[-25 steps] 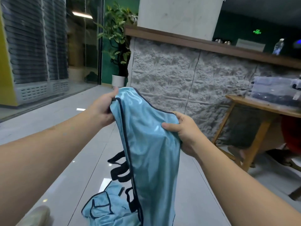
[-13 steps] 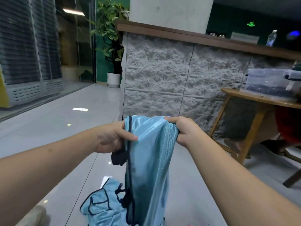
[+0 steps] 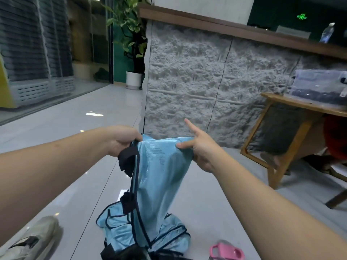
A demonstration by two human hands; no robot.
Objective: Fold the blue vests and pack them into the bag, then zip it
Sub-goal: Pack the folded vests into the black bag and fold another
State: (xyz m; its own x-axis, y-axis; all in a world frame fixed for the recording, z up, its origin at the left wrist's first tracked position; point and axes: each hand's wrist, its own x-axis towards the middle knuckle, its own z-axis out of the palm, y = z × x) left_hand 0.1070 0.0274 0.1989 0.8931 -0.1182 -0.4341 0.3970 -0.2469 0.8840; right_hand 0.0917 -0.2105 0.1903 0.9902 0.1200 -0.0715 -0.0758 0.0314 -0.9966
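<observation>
At the lower left edge we see a pale sneaker [image 3: 31,241] on the glossy tiled floor [image 3: 78,117]. Above it, our left hand [image 3: 122,140] curls its fingers around the top left corner of the blue vest [image 3: 159,175], pinching the dark-trimmed edge together with a black strap [image 3: 127,158] that hangs below the fist. The vest hangs in mid-air between both hands, above the floor: it is a light blue, faintly shiny mesh fabric, bordered in dark navy piping that runs down its left side, with a second black strap loop lower on that edge. Its top edge is stretched fairly taut from hand to hand, and the body drapes down in soft folds. Beneath it, more blue vests [image 3: 116,218] of the same fabric and trim lie crumpled in a heap on the floor; the hanging vest's lower end reaches this heap. At the bottom edge a dark object sits just below the heap, too cropped to identify. Our right hand [image 3: 201,151] grips the vest's top right corner between thumb and lower fingers, while the index finger points outward, straight and free. To the lower right lies a pink object [image 3: 226,251], and farther right stands a wooden table [image 3: 281,104].
</observation>
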